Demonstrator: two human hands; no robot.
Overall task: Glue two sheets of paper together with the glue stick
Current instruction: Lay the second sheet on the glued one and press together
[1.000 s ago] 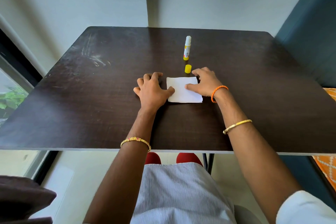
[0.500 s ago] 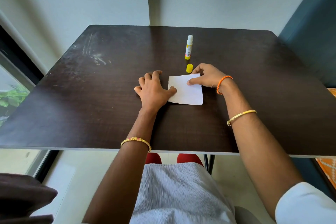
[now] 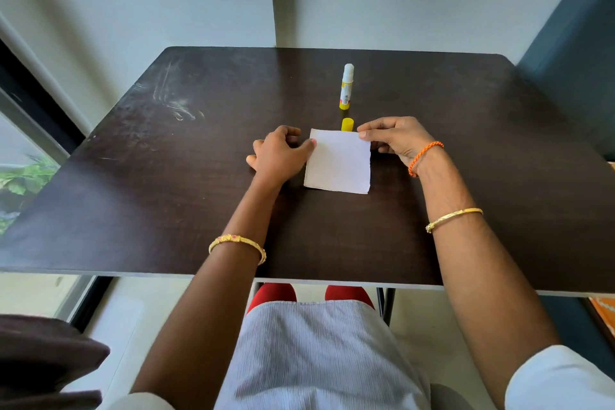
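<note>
The right hand pinches the far right corner of the white paper between thumb and forefinger, so this grip is pressed together on the sheet; the other fingers are curled behind it. The paper lies on the dark table, and it is not possible to tell if it is one sheet or two sheets on top of each other. From the right grip, the paper reaches to the left and toward the person. On the opposite side of the sheet, the left hand rests on the table with curled fingers, and its thumb presses on the far left corner of the paper; this grip holds nothing round, it only touches. Just beside the right grip, a little to the left and beyond the paper's far edge, stands the yellow cap. Farther away from the grip, in the same line, the glue stick stands upright and open, with its white tip up, apart from both hands. The right wrist has an orange bracelet.
</note>
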